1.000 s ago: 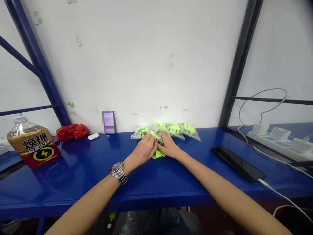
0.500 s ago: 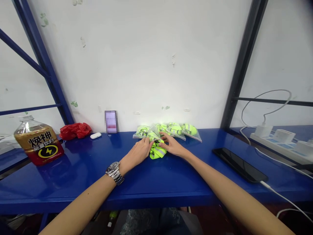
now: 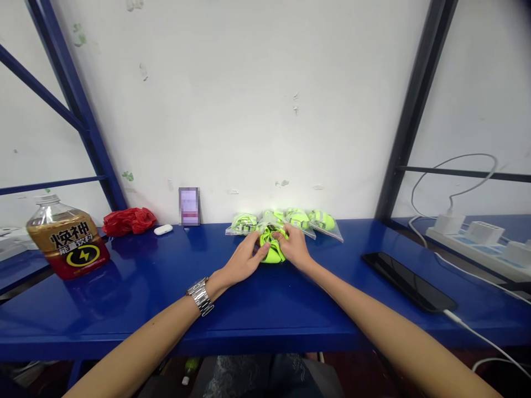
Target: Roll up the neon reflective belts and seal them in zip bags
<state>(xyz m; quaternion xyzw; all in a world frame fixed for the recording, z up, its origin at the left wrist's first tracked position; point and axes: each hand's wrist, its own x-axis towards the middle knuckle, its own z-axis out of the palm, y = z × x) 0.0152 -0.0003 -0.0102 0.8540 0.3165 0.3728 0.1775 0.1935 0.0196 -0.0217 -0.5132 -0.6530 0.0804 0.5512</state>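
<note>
Head view: a bright yellow-green cloth bundle (image 3: 274, 252) sits on the blue table (image 3: 274, 307) at the center, directly between the 2 hands. The left hand (image 3: 244, 258) closes on its 9 o'clock side, thumb on the cloth and fingers around the far edge. The right hand (image 3: 297, 247) clamps its 2 o'clock side with bent fingers; their tips are partly hidden in the folds. A silver watch (image 3: 201, 297) circles the left wrist.

Just beyond the bundle, from 11 to 2 o'clock, 4 clear bags (image 3: 322, 220) of similar cloth with pale stripes lie in a row by the white wall (image 3: 257, 99). Some clear plastic touches the bundle's far side, but I cannot tell whether it covers any of the cloth.

From the bundle, an upright phone (image 3: 189, 206) with a blurred screen leans at 10 o'clock. A small white case (image 3: 163, 229) and a crumpled red bag (image 3: 129, 221) lie between 9 and 10 o'clock, and a drink bottle (image 3: 68, 243) stands at 9 o'clock. A black phone (image 3: 409, 281) lies toward 4 o'clock, a white cable plugged in, with a power strip (image 3: 477, 244) at 3 o'clock.
</note>
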